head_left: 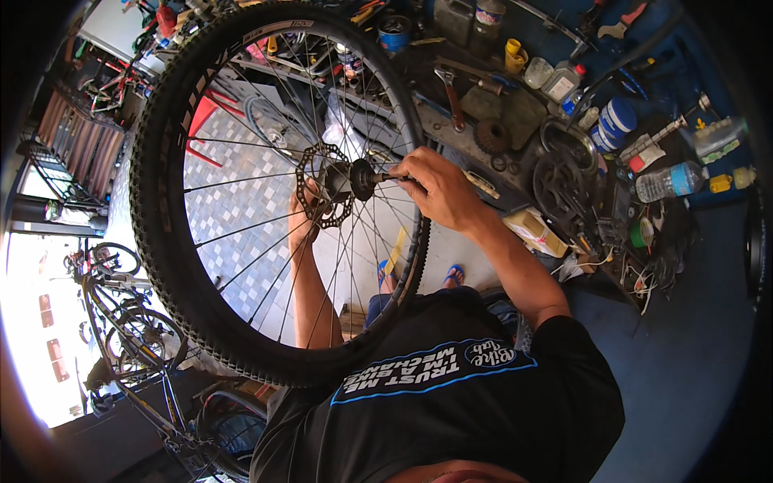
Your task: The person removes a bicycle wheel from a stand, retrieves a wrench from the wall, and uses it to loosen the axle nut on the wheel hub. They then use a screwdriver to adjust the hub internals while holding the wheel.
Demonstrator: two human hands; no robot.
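Note:
A bicycle wheel (153, 225) with a black knobby tyre stands upright before me, tilted a little. Its black hub (360, 179) carries a brake disc (312, 167) with many cut-outs. My right hand (439, 187) is closed, with thumb and fingers pinching the thin axle end (382, 177) that sticks out from the hub. Behind the spokes, my left hand (303, 216) grips the wheel at the hub's other side, close to the disc. The disc and hub partly hide its fingers.
A cluttered workbench at right holds an adjustable wrench (451, 97), a sprocket cassette (492, 137), a blue-and-white tub (615, 121) and a water bottle (670, 182). Several bicycles (133, 346) stand at left. Behind the wheel are a red stool (201, 121) and a tiled floor (233, 201).

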